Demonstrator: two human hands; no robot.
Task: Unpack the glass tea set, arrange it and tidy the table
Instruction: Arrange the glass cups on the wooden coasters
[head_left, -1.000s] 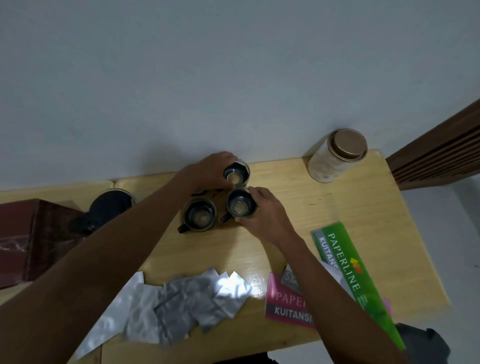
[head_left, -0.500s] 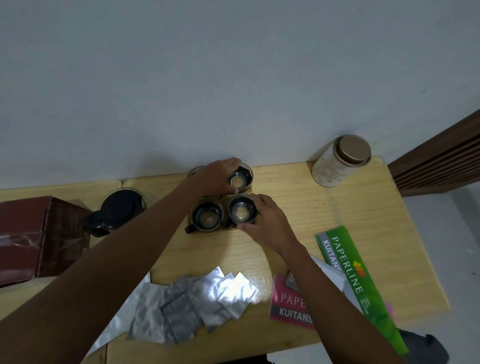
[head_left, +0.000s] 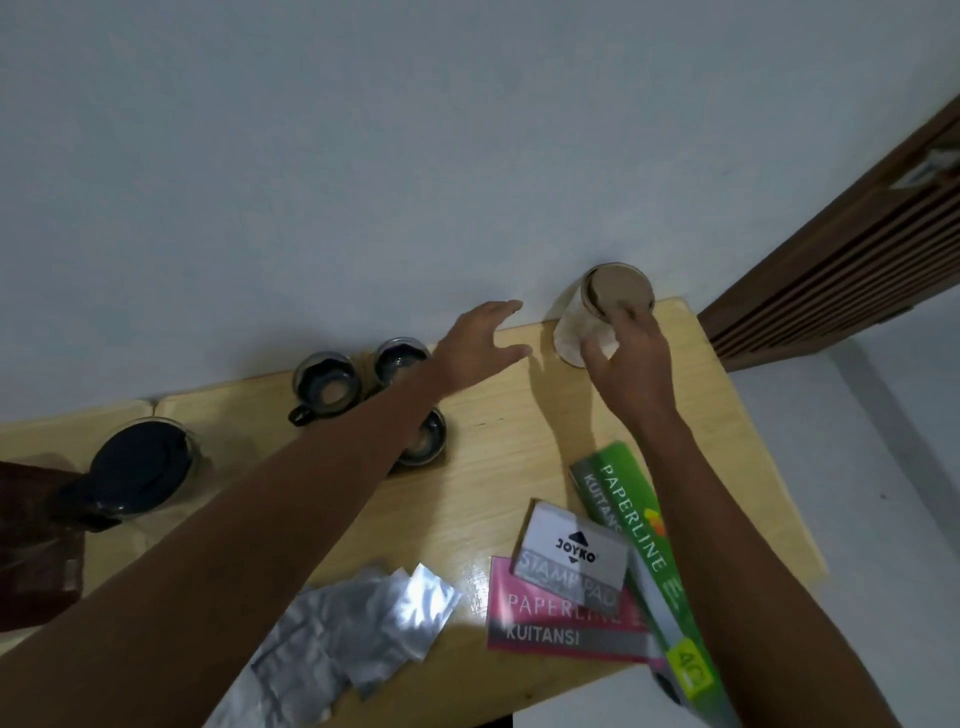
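Three dark glass cups stand at the back of the wooden table (head_left: 519, 441): one with its handle to the left (head_left: 324, 385), one behind it (head_left: 401, 358), and one (head_left: 428, 441) half hidden under my left forearm. A glass teapot with a dark lid (head_left: 140, 465) stands at the left. My left hand (head_left: 480, 343) hovers open, fingers spread, right of the cups and apart from them. My right hand (head_left: 628, 364) has thumb and fingers on a frosted jar with a brown lid (head_left: 613, 288) at the back right corner.
A dark red box (head_left: 31, 551) sits at the left edge. Crumpled silver wrappers (head_left: 358, 623) lie at the front. A pink receipt book (head_left: 550, 631), a green one (head_left: 636, 519) and a stamp pad box (head_left: 571, 558) lie at the front right. A wall runs behind the table.
Both hands let go of the cups and moved right toward the jar. My right hand now touches it. The view has shifted right.
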